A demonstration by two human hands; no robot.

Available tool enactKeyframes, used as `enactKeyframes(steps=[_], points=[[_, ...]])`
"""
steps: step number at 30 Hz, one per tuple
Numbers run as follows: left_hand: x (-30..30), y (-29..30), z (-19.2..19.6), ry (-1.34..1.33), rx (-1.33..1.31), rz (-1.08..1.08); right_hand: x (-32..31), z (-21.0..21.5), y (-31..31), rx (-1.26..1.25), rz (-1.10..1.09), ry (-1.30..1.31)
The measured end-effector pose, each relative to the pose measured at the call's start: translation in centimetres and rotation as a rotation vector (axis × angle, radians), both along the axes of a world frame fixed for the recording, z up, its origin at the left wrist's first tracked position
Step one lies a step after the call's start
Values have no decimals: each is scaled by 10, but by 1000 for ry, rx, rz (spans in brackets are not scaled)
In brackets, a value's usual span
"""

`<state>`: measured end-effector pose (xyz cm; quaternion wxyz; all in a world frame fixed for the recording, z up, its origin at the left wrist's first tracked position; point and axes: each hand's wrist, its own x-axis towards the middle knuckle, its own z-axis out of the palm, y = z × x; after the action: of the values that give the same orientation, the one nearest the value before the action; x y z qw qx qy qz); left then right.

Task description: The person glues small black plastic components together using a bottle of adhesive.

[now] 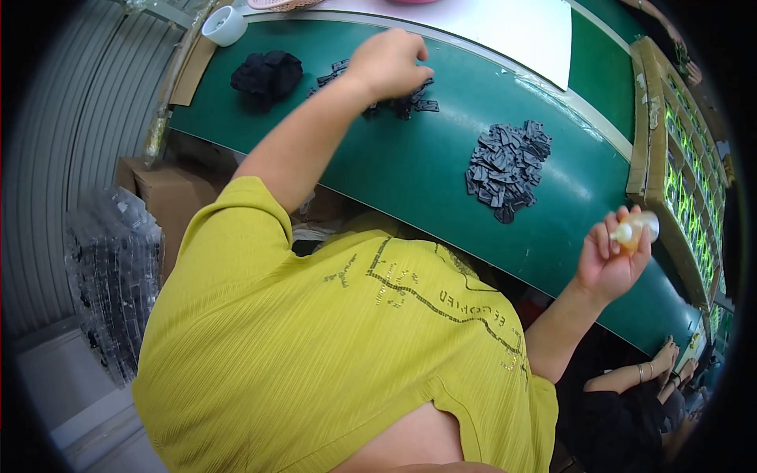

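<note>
My left hand [388,65] reaches over a spread pile of small flat black plastic parts [406,104] at the far side of the green table. Its fingers curl down toward the parts, and whatever they pinch is hidden beneath the hand. In my right hand [611,264], raised over the table's right part, is a small clear squeeze bottle [640,229]. The bottle lies tilted, its pale nozzle pointing left, with some yellowish liquid inside. Between my hands lies a second heap of similar dark parts [507,167].
A bunched black cloth [266,77] and a white cup [224,27] are at the far left. To the right stands a cardboard rack [648,126] with green-lit slots. Other people's arms [643,370] show at the right. Below left are a plastic-wrapped stack [118,276] and cardboard box [177,197].
</note>
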<state>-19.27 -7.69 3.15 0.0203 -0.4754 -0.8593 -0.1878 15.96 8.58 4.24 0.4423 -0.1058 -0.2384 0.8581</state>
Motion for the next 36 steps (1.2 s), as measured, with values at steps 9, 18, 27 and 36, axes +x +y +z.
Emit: enactKeyframes(steps=[9,18,27,36], points=[[-36,18,1,-393,-272,-40,-85,9,2,17,78,-128],[50,78,9,-473,-74,-404,-85,-15,21,-44,-32,-158],[88,136,-10,-445,-245,-356,-77,-24,34,-85,-125,-220],[79,124,-17,-994,-71,-231,-86,-25,30,-49,-149,-285]])
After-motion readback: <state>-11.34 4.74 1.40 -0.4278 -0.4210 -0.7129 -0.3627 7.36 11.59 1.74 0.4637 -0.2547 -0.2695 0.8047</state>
